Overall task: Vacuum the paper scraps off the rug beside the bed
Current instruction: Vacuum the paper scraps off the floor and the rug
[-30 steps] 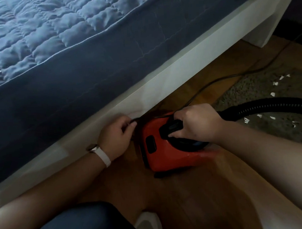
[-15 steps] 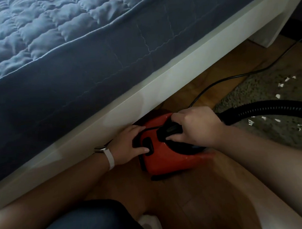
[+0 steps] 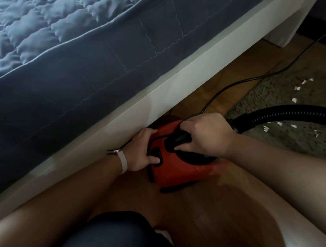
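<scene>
A small red vacuum cleaner (image 3: 175, 172) sits on the wooden floor right beside the bed frame. My right hand (image 3: 206, 134) is closed around its black top handle. My left hand (image 3: 141, 153) rests against the vacuum's left end, thumb pressing a black button there. A black ribbed hose (image 3: 283, 114) runs from the vacuum to the right over a grey-green rug (image 3: 303, 149). Several white paper scraps (image 3: 294, 100) lie scattered on the rug. The hose's nozzle is out of view.
The bed with its blue quilted cover (image 3: 78, 61) and white frame rail (image 3: 175, 95) fills the upper left. A black power cord (image 3: 251, 78) trails across the floor toward the upper right. My knee in dark fabric (image 3: 112, 239) is at the bottom.
My left hand has moved from the cord by the bed rail onto the vacuum's left end and now presses the button. My right hand has stayed on the handle.
</scene>
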Demonstrator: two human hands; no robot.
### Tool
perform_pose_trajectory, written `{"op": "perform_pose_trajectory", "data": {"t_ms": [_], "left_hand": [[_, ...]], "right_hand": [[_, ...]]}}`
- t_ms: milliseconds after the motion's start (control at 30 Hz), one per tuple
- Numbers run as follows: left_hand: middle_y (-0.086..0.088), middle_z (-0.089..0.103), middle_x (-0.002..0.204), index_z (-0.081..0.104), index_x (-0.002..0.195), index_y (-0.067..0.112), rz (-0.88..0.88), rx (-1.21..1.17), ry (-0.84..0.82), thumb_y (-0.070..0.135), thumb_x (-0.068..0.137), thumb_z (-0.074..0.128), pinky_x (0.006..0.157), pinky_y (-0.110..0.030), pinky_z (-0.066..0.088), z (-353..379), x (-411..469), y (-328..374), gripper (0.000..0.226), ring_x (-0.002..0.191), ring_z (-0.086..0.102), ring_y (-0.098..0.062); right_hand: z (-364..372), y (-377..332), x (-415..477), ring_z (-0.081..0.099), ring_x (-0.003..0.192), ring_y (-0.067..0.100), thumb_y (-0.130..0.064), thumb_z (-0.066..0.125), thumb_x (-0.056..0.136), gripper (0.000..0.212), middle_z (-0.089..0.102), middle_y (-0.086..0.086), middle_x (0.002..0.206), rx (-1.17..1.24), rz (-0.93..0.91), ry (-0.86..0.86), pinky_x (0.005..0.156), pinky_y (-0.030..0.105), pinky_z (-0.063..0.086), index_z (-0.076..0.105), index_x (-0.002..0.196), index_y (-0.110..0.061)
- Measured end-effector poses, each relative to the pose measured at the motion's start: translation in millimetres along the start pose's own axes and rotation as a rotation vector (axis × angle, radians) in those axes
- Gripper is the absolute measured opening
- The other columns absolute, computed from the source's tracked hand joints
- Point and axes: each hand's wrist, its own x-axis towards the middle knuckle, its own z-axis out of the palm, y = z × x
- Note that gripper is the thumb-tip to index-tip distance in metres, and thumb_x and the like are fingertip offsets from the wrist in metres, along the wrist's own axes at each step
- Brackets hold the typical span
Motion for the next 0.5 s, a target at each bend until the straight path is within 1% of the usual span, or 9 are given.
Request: {"op": "perform_pose_trajectory", "data": {"t_ms": [100, 167, 233, 300, 333, 367, 400, 433, 500], "left_hand": [[0.003, 0.038, 0.136, 0.035, 0.139, 0.021, -0.038, 0.039, -0.011, 0.035, 0.064, 0.087, 0.108, -0.035, 0.037, -5.6, 2.5, 7.2, 0.093, 0.126, 0.041, -0.016], [0.002, 0.038, 0.139, 0.033, 0.141, 0.021, -0.052, 0.058, -0.025, 0.036, 0.065, 0.087, 0.109, -0.038, 0.037, -7.9, -2.5, 14.7, 0.095, 0.129, 0.041, -0.018], [0.0, 0.035, 0.146, 0.028, 0.147, 0.022, -0.024, 0.053, -0.02, 0.035, 0.066, 0.086, 0.112, -0.037, 0.034, -11.4, -11.0, 27.1, 0.101, 0.133, 0.036, -0.017], [0.006, 0.032, 0.145, 0.024, 0.148, 0.028, 0.063, -0.045, 0.072, 0.038, 0.066, 0.085, 0.111, -0.037, 0.035, -16.0, -20.5, 51.0, 0.102, 0.134, 0.035, -0.014], [0.011, 0.033, 0.14, 0.025, 0.145, 0.032, 0.13, -0.099, 0.149, 0.041, 0.067, 0.081, 0.108, -0.036, 0.036, -18.9, -24.4, 67.7, 0.096, 0.132, 0.036, -0.012], [0.013, 0.034, 0.136, 0.029, 0.142, 0.034, 0.221, -0.099, 0.229, 0.045, 0.069, 0.075, 0.106, -0.034, 0.037, -21.3, -25.4, 86.4, 0.088, 0.13, 0.037, -0.011], [0.012, 0.036, 0.134, 0.034, 0.14, 0.031, 0.319, -0.027, 0.285, 0.048, 0.07, 0.067, 0.105, -0.033, 0.036, -22.8, -24.1, 107.4, 0.079, 0.128, 0.038, -0.011], [0.008, 0.038, 0.135, 0.04, 0.137, 0.027, 0.412, 0.065, 0.305, 0.049, 0.072, 0.062, 0.106, -0.032, 0.035, -23.4, -21.1, 128.7, 0.072, 0.128, 0.039, -0.012], [0.002, 0.044, 0.136, 0.048, 0.133, 0.021, 0.542, 0.194, 0.266, 0.047, 0.076, 0.058, 0.107, -0.031, 0.034, -19.4, -10.2, 167.3, 0.064, 0.127, 0.041, -0.013]], "right_hand": [[-8.1, -3.2, -0.8, 0.062, 0.075, 0.018, -0.068, 0.061, 0.081, 0.046, 0.063, -0.008, 0.077, -0.003, 0.003, -0.048, 0.057, 0.026, 0.033, 0.063, 0.086, -0.022], [-13.8, -6.3, -2.1, 0.061, 0.081, 0.018, -0.067, 0.057, 0.085, 0.046, 0.058, -0.009, 0.081, 0.002, 0.013, -0.108, 0.061, 0.028, 0.033, 0.06, 0.092, -0.022], [-19.7, -9.2, -6.6, 0.059, 0.087, 0.02, -0.066, 0.054, 0.088, 0.046, 0.052, -0.009, 0.085, 0.007, 0.018, -0.157, 0.068, 0.032, 0.038, 0.059, 0.099, -0.021], [-25.6, -7.8, -18.9, 0.055, 0.1, 0.021, -0.064, 0.052, 0.09, 0.052, 0.055, -0.005, 0.099, 0.019, 0.036, -0.173, 0.085, 0.036, 0.041, 0.059, 0.116, -0.02], [-29.5, -4.5, -27.8, 0.053, 0.107, 0.021, -0.063, 0.052, 0.09, 0.056, 0.057, -0.002, 0.109, 0.039, 0.049, -0.156, 0.093, 0.038, 0.041, 0.057, 0.126, -0.02], [-34.3, 0.9, -38.4, 0.052, 0.113, 0.022, -0.061, 0.054, 0.09, 0.059, 0.057, 0.0, 0.117, 0.061, 0.063, -0.132, 0.098, 0.04, 0.04, 0.055, 0.131, -0.019], [-40.9, 7.4, -50.8, 0.052, 0.117, 0.023, -0.059, 0.056, 0.089, 0.059, 0.057, 0.002, 0.123, 0.073, 0.079, -0.111, 0.1, 0.041, 0.04, 0.055, 0.132, -0.018], [-48.6, 15.4, -64.1, 0.052, 0.119, 0.025, -0.056, 0.059, 0.089, 0.057, 0.057, 0.004, 0.126, 0.077, 0.097, -0.097, 0.101, 0.042, 0.041, 0.057, 0.131, -0.017], [-65.1, 33.1, -94.1, 0.054, 0.117, 0.028, -0.052, 0.062, 0.088, 0.054, 0.058, 0.007, 0.126, 0.076, 0.15, -0.097, 0.098, 0.043, 0.045, 0.06, 0.127, -0.014]]}}
